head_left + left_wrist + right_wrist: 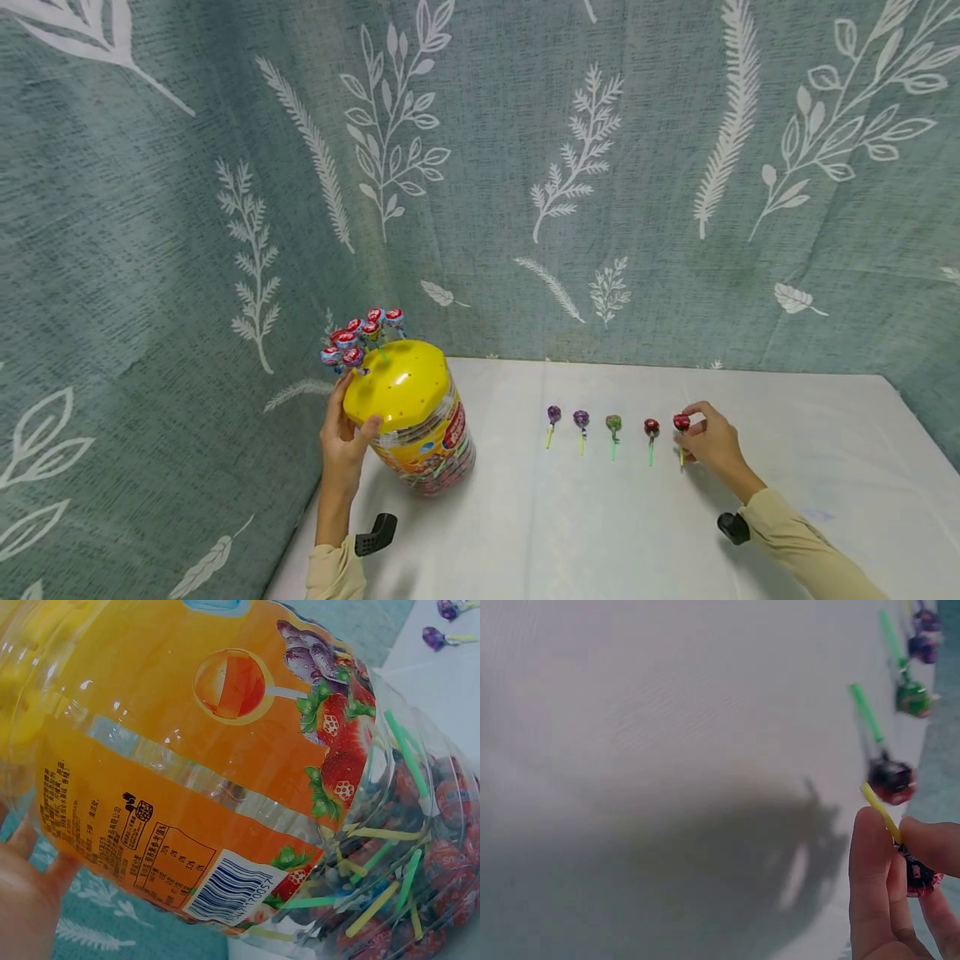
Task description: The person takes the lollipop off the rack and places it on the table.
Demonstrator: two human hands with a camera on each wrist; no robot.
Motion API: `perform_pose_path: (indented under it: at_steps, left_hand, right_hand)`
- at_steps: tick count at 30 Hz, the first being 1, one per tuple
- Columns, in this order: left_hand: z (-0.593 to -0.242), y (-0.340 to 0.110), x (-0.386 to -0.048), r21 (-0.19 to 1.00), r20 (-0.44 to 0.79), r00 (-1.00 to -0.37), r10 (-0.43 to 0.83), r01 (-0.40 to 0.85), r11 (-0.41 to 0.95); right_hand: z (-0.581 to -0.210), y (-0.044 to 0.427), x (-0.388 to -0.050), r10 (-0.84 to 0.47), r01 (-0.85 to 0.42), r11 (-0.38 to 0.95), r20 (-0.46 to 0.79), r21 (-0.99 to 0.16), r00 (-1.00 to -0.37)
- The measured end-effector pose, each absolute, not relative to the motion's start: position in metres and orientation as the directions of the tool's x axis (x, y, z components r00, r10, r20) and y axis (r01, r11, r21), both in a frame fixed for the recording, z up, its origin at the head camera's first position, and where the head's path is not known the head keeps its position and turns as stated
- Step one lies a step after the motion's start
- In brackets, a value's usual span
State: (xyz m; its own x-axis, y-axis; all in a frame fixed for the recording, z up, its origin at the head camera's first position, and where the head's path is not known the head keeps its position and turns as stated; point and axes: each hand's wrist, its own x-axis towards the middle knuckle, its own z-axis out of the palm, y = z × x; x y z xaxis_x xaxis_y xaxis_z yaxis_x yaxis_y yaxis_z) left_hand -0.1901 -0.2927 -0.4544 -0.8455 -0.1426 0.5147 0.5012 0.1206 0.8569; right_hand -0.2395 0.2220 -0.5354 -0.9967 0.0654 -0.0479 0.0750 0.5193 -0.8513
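A clear plastic jar [423,442] with a yellow lid [408,379] stands at the left, an orange label round it. My left hand [345,442] grips the lid's near left side, thumb in front. Loose lollipops [450,862] show through the jar's wall in the left wrist view. Several lollipops [352,357] stick up from the lid's far left part. On the right, my right hand [712,442] pinches a red-wrapped lollipop [919,876] by its yellow stick between thumb and finger. Beside it lies a dark red lollipop [651,427] with a green stick.
Farther left in the same row lie a green lollipop [613,423] and two purple lollipops, the nearer one [581,419] and the end one [553,413]. They rest on a white tabletop [600,533]. A leaf-patterned green curtain [480,167] stands behind and at the left.
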Motion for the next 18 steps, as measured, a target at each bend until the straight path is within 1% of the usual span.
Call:
perform_pose_path:
  at_steps: [9,15,18]
  left_hand:
    - [-0.456,-0.293,-0.191,0.870,0.492,-0.858,-0.151,0.475,0.135]
    - [-0.456,-0.293,-0.191,0.872,0.488,-0.859,-0.156,0.471,0.137]
    - [-0.455,-0.294,-0.191,0.870,0.490,-0.857,-0.159,0.471,0.145]
  right_hand:
    - [-0.549,0.232,-0.244,0.084,0.082,0.632,-0.037,-0.770,-0.996]
    - [-0.541,0.231,-0.244,0.089,0.101,0.680,-0.055,-0.727,-0.995]
    - [-0.534,0.229,-0.245,0.089,0.086,0.704,-0.032,-0.705,-0.996]
